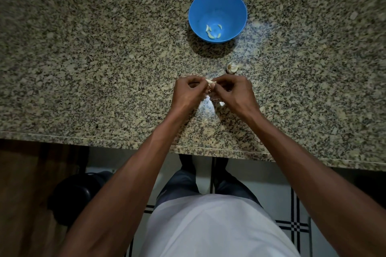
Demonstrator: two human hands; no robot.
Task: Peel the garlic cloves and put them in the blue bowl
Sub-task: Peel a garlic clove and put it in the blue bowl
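The fingers [193, 83] of the left hand [188, 94] are curled and pinched on a garlic clove [210, 85], and the same clove is pinched from the other side by the curled fingers of the right hand [235, 94]. The clove is held between the two hands, just above the counter [83, 58] and near its front edge. Its long axis cannot be read with certainty, since most of it is hidden by the fingertips; only a pale, partly loosened piece of skin is seen between them.

Beyond the hands, toward the back of the counter, a blue bowl [217, 2] is set upright and well apart from them. A few peeled cloves [213, 32] are seen on its bottom, scattered in a loose ring.

To the right of the clove, between the bowl and the right hand, the rest of a garlic head [232, 68] is seen on the counter. A small scrap of peel [222, 104] is lying just under the right hand.

Below the counter edge, a dark round object [77, 192] is seen on the floor at the left.
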